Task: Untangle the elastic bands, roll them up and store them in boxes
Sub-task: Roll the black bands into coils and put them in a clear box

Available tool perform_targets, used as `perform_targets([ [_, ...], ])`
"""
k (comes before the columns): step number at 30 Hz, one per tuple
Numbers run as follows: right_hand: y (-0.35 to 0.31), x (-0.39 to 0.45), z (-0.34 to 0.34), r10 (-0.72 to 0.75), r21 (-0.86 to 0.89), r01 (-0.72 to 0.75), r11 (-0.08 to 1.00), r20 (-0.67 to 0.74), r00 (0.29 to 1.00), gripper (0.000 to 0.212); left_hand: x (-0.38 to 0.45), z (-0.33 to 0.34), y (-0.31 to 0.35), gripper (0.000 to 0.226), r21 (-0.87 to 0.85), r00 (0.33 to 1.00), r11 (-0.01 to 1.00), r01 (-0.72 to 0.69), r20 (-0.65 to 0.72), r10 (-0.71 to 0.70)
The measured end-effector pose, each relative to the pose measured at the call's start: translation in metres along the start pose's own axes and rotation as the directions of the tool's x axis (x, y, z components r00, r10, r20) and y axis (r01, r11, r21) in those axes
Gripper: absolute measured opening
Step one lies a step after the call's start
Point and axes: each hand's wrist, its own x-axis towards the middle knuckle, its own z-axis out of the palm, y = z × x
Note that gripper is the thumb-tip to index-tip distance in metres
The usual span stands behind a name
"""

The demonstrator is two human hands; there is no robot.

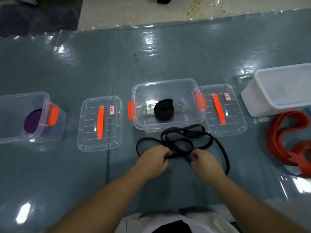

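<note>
Near the desk's [168, 56] front edge, just in front of the middle clear box [168, 122], sits the tangled black band [183, 142], loops crossing each other. My left hand [154, 161] has its fingers curled round a strand at the near-left of the knot; my right hand [204, 163] pinches a strand just beside it, so both are clamped on the same band. I read this as the untangle step, not rolling yet. Next move, as I judge it: pull the two gripped strands apart and feed one loop out through the crossing without tightening it, then lay the band flat to roll. One rolled black band [164, 110] is already in the middle box, a rolled purple band [32, 121] in the left box [45, 132]. The orange band [286, 140] lies loose at far right, not yet sorted. Two lids [99, 123] lie flat beside the boxes. Hard to make out: which strand passes over which at the knot, since my fingers cover the crossing. Left box, white tub [262, 96] and orange band are cut off by the frame edge. Lid labels are too small to read.
</note>
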Motion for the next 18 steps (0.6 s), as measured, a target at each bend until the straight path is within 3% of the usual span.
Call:
perform_targets([
  [3, 0.030, -0.007, 0.024, 0.079, -0.213, -0.052, 0.976, 0.119, 0.990, 0.036, -0.008, 0.024, -0.012, 0.045, 0.026, 0.988, 0.991, 0.129, 0.081, -0.131],
  [6, 0.044, -0.014, 0.030, 0.095, -0.308, -0.058, 0.950, 0.107, 0.990, 0.029, -0.016, 0.039, -0.022, 0.061, 0.067, 0.973, 0.976, 0.208, 0.086, -0.213],
  [9, 0.053, -0.015, 0.030, 0.050, -0.385, 0.015, 0.923, 0.158, 0.986, 0.017, -0.023, 0.049, -0.019, 0.053, 0.132, 0.959, 0.959, 0.251, 0.102, -0.265],
  [13, 0.056, -0.016, 0.017, -0.007, -0.238, 0.072, 0.969, 0.265, 0.964, 0.004, -0.038, 0.053, -0.006, 0.028, 0.179, 0.940, 0.932, 0.314, 0.079, -0.332],
  [18, 0.042, -0.032, -0.035, -0.167, 0.039, 0.164, 0.986, 0.086, 0.982, 0.013, -0.064, 0.036, 0.003, 0.017, 0.017, 0.846, 0.859, 0.512, -0.183, -0.501],
])
